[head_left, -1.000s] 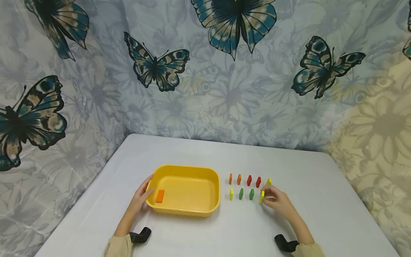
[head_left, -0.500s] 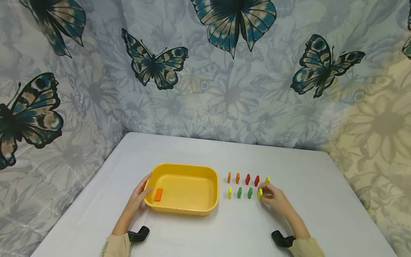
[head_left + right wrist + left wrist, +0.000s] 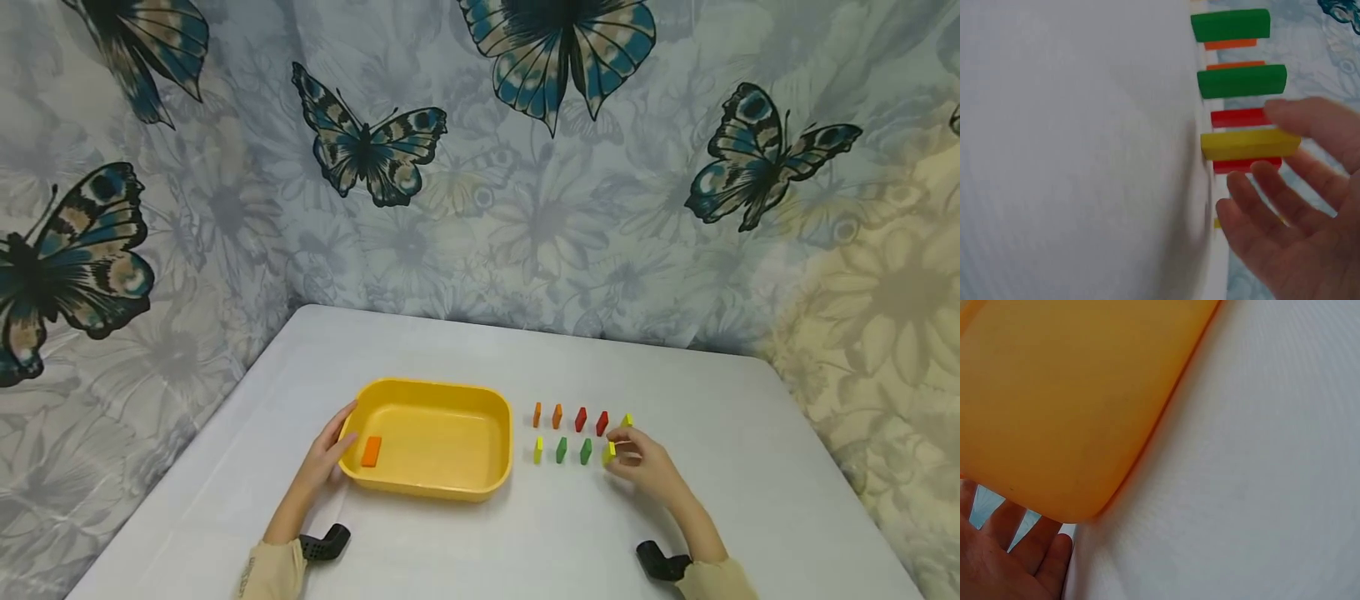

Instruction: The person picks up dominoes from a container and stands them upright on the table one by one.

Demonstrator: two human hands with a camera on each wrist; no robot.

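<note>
Right grip (image 3: 647, 467) pinches a yellow block (image 3: 610, 451) in the near row, left grip (image 3: 327, 454) rests flat against the tub (image 3: 435, 489); one orange block (image 3: 371, 451) lies inside, eight stand outside.

Yellow tray (image 3: 1054, 394) cut off by left wrist view's edges, blurred

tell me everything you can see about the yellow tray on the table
The yellow plastic tray is a shallow rectangular basin with rounded corners and a rolled rim, smooth and glossy. It sits flat and upright on the white table, left of two rows of small standing coloured blocks. Inside, near its left wall, one small orange block lies flat; nothing else lies in it. The left hand rests against its left outer wall, thumb at the rim.
</note>
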